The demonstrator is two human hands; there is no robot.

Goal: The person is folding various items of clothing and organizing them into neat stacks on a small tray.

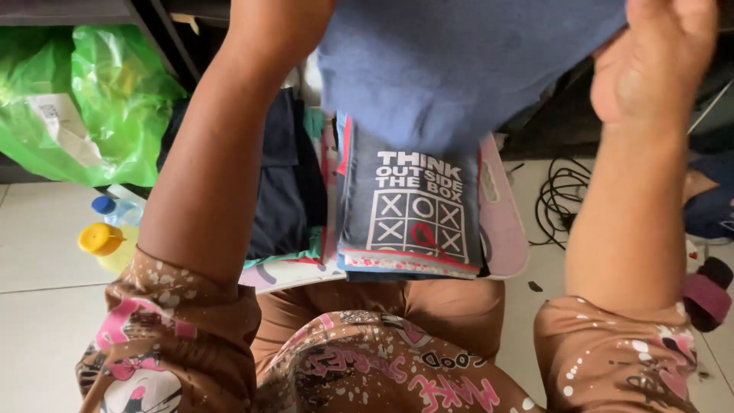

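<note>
Right hand [654,57] pinching the raised blue-grey cotton garment [459,69] at far right, left hand out of frame so grip unknown; garment hangs unfolded above a near stack of folded shirts [409,222], dark clothes pile [287,176] left apparently unsorted.

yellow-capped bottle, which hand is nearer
Left. The left hand is out of view past the top edge, above the yellow-capped bottle; the right hand is far across, top right.
</note>
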